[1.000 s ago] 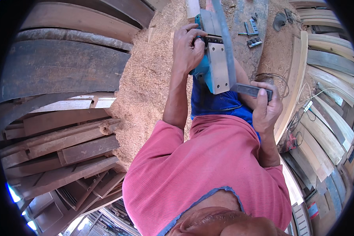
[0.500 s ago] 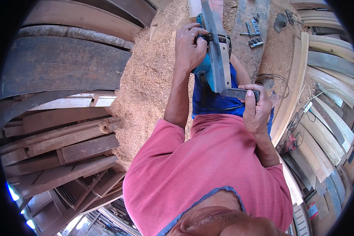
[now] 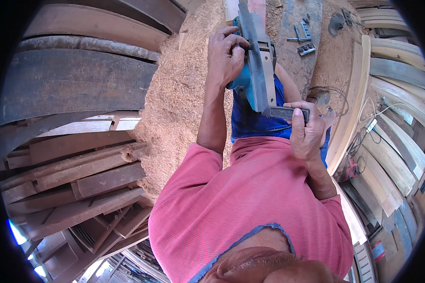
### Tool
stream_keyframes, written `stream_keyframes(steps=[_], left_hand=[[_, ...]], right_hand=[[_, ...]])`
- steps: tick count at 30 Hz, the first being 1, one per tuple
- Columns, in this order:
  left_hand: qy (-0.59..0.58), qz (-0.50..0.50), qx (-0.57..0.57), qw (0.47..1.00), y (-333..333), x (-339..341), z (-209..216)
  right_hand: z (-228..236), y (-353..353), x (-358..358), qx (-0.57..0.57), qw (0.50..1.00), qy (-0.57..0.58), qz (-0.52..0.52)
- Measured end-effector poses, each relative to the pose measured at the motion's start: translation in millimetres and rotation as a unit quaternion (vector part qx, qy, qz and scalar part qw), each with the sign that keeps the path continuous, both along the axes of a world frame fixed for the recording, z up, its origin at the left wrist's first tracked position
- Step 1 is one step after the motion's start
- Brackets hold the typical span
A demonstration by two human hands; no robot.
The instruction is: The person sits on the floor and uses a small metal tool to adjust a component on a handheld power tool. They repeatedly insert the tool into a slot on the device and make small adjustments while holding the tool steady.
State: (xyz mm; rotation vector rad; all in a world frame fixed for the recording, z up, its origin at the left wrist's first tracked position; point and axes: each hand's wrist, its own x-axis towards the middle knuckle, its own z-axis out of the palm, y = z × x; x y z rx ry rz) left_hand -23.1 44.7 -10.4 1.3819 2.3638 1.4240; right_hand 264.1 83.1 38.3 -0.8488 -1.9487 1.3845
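My left hand (image 3: pixel 225 56) is closed around the grip of a teal electric planer (image 3: pixel 245 87), which is turned so its metal sole (image 3: pixel 267 70) shows. Along the sole stands the long steel blade of a try square (image 3: pixel 253 59). The dark stock (image 3: pixel 288 112) of that square is pinched between the thumb and fingers of my right hand (image 3: pixel 307 129). Both tools are held above my lap, over the blue shorts (image 3: pixel 250 125). The planer's far end is partly hidden by the blade.
Wood shavings (image 3: pixel 174 104) cover the ground. On a plank (image 3: pixel 297 66) ahead lie a T-handled wrench (image 3: pixel 297 34) and a small dark metal part (image 3: pixel 306 49). Stacked boards (image 3: pixel 75 82) rise at left, and more planks (image 3: pixel 392 160) at right, with a pale cable (image 3: pixel 387 111).
The planer and the try square have shifted slightly to the left together with my left hand. My right hand has moved only a little, keeping its hold on the square.
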Motion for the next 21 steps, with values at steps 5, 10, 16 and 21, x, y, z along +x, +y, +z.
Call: stream_keyframes(steps=[5, 10, 16, 21], left_hand=[[-0.007, -0.011, 0.003, 1.000, -0.5, -0.5, 0.4], [0.044, -0.008, -0.013, 0.999, -0.6, -0.3, 0.8], [0.084, 0.055, -0.038, 0.994, -1.0, 9.6, 8.0], [0.049, 0.031, -0.069, 0.996, -5.5, 13.7, 13.6]], right_hand=[[0.9, 0.7, 3.8, 0.001, 0.999, -0.033, 0.022], [-2.1, -1.0, 0.7, -0.003, 1.000, 0.001, -0.003], [-2.0, 2.7, -2.1, 0.012, 1.000, 0.008, -0.006], [6.4, -1.5, 4.2, -0.021, 1.000, 0.004, -0.018]])
